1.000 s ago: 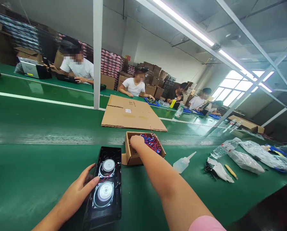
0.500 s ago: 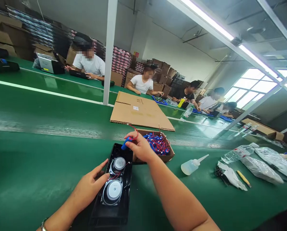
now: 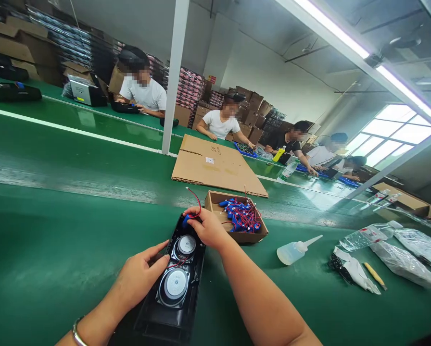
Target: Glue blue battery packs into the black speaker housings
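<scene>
A black speaker housing (image 3: 165, 317) lies on the green bench in front of me, with two round speaker drivers (image 3: 175, 283) fixed inside and thin red and black wires between them. My left hand (image 3: 143, 274) grips the housing's left wall, thumb over the edge. At the far end of the housing, my right hand (image 3: 204, 226) pinches a blue battery (image 3: 185, 221) with a red lead sticking up from it. The battery sits low at the housing's far-left corner; whether it touches the floor is hidden by my fingers.
Just beyond my right hand stands a cardboard box (image 3: 249, 237) of blue batteries with red wires. A flat cardboard sheet (image 3: 219, 163) lies farther back. To the right are a squeeze bottle (image 3: 291, 252), a yellow-handled tool (image 3: 374, 274) and plastic bags (image 3: 405, 262). Several co-workers sit across the bench.
My right hand has lowered the blue battery from above the housing into its far end. My left hand still holds the housing's left side. The view has shifted slightly.
</scene>
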Tool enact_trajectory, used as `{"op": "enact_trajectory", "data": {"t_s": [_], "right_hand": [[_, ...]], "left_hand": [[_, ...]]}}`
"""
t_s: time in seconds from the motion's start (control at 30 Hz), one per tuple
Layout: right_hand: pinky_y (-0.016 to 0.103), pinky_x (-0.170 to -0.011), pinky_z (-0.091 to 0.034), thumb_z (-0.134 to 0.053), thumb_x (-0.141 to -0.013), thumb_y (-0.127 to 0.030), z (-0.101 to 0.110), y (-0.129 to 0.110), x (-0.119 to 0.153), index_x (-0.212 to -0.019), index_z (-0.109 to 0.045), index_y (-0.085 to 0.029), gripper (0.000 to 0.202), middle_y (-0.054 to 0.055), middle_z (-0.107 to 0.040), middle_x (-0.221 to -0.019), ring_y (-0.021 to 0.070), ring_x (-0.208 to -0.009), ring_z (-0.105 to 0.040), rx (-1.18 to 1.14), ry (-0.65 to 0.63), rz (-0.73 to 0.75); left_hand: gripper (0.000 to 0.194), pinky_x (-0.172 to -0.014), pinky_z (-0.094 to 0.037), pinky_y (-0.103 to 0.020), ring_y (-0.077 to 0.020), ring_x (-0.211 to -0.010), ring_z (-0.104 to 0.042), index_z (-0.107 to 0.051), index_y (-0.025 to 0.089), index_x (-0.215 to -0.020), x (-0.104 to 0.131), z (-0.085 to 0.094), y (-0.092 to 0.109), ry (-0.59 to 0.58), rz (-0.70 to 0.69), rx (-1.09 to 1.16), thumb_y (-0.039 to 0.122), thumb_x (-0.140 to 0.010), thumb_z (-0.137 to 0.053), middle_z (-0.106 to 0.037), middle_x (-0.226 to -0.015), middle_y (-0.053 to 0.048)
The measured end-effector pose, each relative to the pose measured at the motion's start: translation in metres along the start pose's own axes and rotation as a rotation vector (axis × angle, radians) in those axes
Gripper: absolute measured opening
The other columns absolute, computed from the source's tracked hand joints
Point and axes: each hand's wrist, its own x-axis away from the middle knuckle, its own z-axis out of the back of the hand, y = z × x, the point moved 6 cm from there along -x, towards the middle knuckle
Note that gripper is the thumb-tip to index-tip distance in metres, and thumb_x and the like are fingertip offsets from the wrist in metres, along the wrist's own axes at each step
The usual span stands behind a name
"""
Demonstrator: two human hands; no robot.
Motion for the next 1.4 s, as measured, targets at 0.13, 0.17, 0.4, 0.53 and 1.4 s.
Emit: {"op": "enact_trajectory", "data": {"t_s": [0.13, 0.17, 0.4, 0.53, 1.4], "right_hand": [[0.030, -0.088, -0.047, -0.060, -0.085, -0.007, -0.002, 0.001, 0.000, -0.107, -0.064, -0.020, 0.026, 0.002, -0.067, -0.099, 0.0167, -0.094, -0.061, 0.123, -0.013, -0.038], [0.030, -0.088, -0.047, -0.061, -0.084, -0.006, -0.003, 0.002, -0.001, -0.106, -0.064, -0.020, 0.026, 0.002, -0.066, -0.100, 0.0167, -0.095, -0.060, 0.134, -0.010, -0.035], [0.030, -0.088, -0.047, -0.066, -0.082, -0.006, -0.002, 0.001, -0.004, -0.100, -0.068, -0.020, 0.023, 0.003, -0.061, -0.098, 0.0160, -0.094, -0.058, 0.192, -0.002, 0.004], [0.029, -0.088, -0.047, -0.066, -0.082, -0.006, -0.001, -0.002, -0.005, -0.099, -0.068, -0.020, 0.022, 0.002, -0.064, -0.096, 0.0162, -0.094, -0.059, 0.229, -0.054, 0.010], [0.034, -0.087, -0.043, -0.073, -0.083, -0.029, -0.001, 0.002, -0.011, -0.105, -0.071, -0.030, 0.022, 0.003, -0.059, -0.103, 0.0198, -0.093, -0.053, 0.575, -0.128, 0.154]], "left_hand": [[0.059, -0.072, -0.049, -0.029, -0.0280, -0.102, -0.063, -0.058, 0.018, -0.128, 0.000, 0.001, 0.001, 0.019, -0.006, -0.045, 0.050, -0.079, -0.047, -0.070, -0.109, -0.002], [0.060, -0.072, -0.049, -0.029, -0.0280, -0.102, -0.063, -0.058, 0.017, -0.128, 0.000, 0.001, 0.001, 0.018, -0.010, -0.044, 0.049, -0.079, -0.047, -0.071, -0.108, -0.002], [0.057, -0.072, -0.050, -0.029, -0.0274, -0.098, -0.065, -0.061, 0.017, -0.125, 0.002, 0.004, 0.005, 0.046, -0.025, -0.022, 0.046, -0.078, -0.050, -0.072, -0.106, -0.002], [0.058, -0.074, -0.051, -0.028, -0.0266, -0.098, -0.065, -0.059, 0.016, -0.127, 0.002, 0.003, 0.005, 0.025, -0.024, -0.017, 0.046, -0.078, -0.049, -0.072, -0.106, -0.002], [0.057, -0.077, -0.049, -0.029, -0.0265, -0.099, -0.065, -0.061, 0.021, -0.126, 0.000, 0.007, 0.001, 0.050, -0.013, -0.138, 0.046, -0.077, -0.048, -0.071, -0.108, 0.000]]}}
